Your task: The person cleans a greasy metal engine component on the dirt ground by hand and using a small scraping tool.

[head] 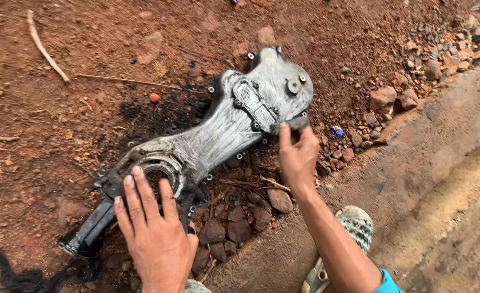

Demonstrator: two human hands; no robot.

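A long, dirty silver metal engine casing (218,135) lies flat on red dirt, its wide bolted end at upper right and a round opening with a black tube at lower left. My left hand (153,228) rests palm down with spread fingers on the casing's round lower end, pressing it. My right hand (298,154) grips a small dark grey flat piece (295,124) held against the casing's upper right edge.
Reddish stones (240,217) are heaped just below the casing. A concrete strip (429,163) runs diagonally at right. My grey shoe (353,228) stands on it. A black oily patch (153,114), a small red bead (154,97) and a stick (44,49) lie at left.
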